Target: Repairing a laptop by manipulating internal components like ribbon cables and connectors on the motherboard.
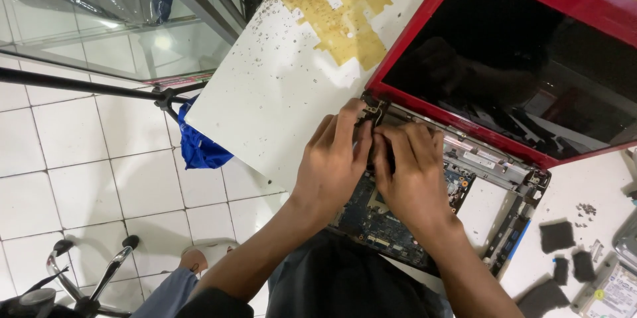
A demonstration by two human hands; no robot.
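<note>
Both hands on the left hinge [371,114] of the red laptop [531,0], which sits opened up on the white bench [265,86], base cover off.

Left hand [332,159]: fingers curled, tips pressed at the hinge bracket. Right hand [411,172]: fingers bent down just beside it, over the exposed motherboard [371,222]. Can't tell whether either one pinches a screw or tool, fingertips hidden.

Risks as I see them:
- lid stands tilted on its hinges; if the left one comes loose, the screen could twist and strain the far hinge [534,179] or a display cable
- palms rest on the bare board: static or pressure damage
- a small screw could drop to the tiled floor [79,159]; the laptop sits near the bench edge
</note>
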